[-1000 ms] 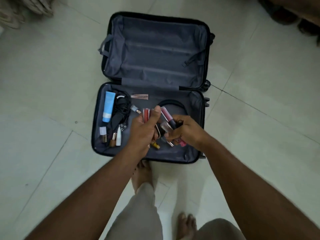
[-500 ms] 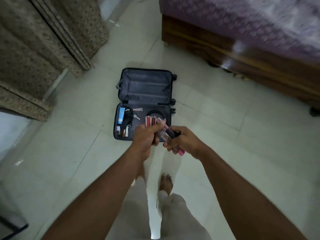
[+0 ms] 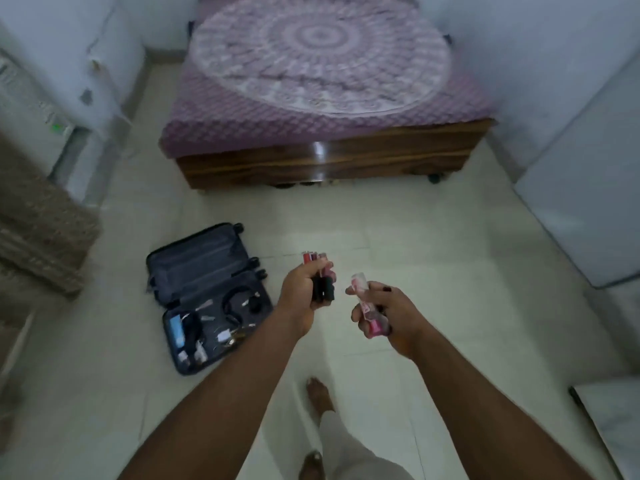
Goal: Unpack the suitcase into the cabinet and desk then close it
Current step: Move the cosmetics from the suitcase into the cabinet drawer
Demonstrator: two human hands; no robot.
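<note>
Left grip: the left hand is clenched around a bundle of red and pink cosmetic tubes with black caps, held roughly upright, red ends above the fist and black caps showing at the fingers.
Right grip: the right hand grasps a second cluster of pink, clear-bodied cosmetic tubes, tilted, one pale end poking up past the thumb and a pink end below the palm.
Between the grips: the two bundles sit near each other but apart, with pale tiled floor showing in the gap.
Suitcase: the open dark hard-shell suitcase with grey lining lies flat on the floor, left of and below the left grip, well apart from both.
Suitcase contents: a light blue tube, black headphones and small blurred items lie in the near half.
Beyond the grips: a wooden bed with a purple patterned cover.
Below: bare feet.
</note>
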